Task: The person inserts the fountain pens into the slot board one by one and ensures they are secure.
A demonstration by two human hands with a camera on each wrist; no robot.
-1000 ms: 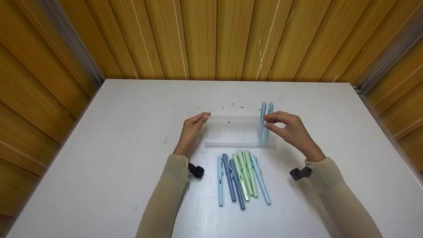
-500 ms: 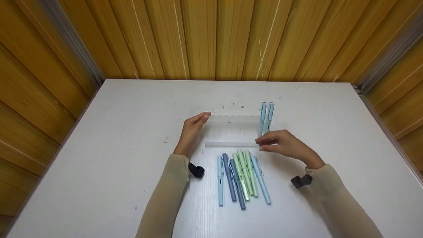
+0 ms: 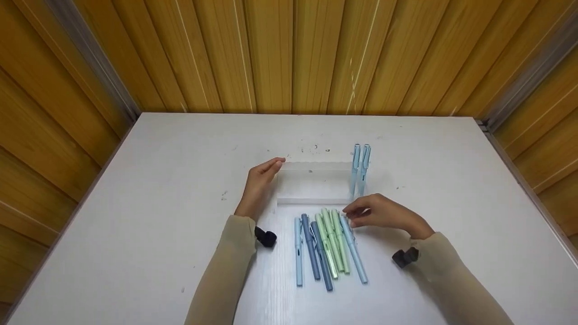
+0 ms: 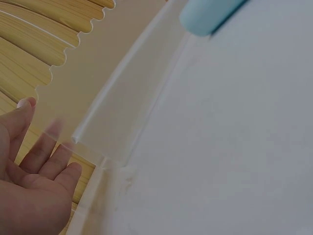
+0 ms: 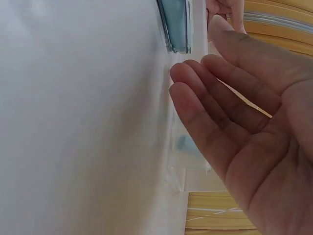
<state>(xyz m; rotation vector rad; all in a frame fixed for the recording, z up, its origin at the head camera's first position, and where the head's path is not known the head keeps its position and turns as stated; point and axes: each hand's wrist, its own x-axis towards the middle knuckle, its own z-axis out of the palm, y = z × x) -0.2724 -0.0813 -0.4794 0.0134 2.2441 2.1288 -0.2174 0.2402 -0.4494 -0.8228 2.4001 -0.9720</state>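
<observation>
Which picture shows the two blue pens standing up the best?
The head view: both standing pens show whole, upright at the clear holder's right end. The left wrist view catches one blue tip; the right wrist view shows a cropped blue piece.

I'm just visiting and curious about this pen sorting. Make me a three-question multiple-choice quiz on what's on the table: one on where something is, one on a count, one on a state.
1. Where do the two upright pens stand in the clear holder?
A. at its right end
B. at its left end
C. in its middle

2. How many pens lie flat on the table?
A. three
B. seven
C. ten

3. What is the right hand doing?
A. gripping the holder
B. lifting a green pen high
C. hovering open over the lying pens

Answers: 1 A, both stand at the right end, opposite the left hand. 2 B, seven lie side by side. 3 C, its palm is bare in the right wrist view.
</observation>
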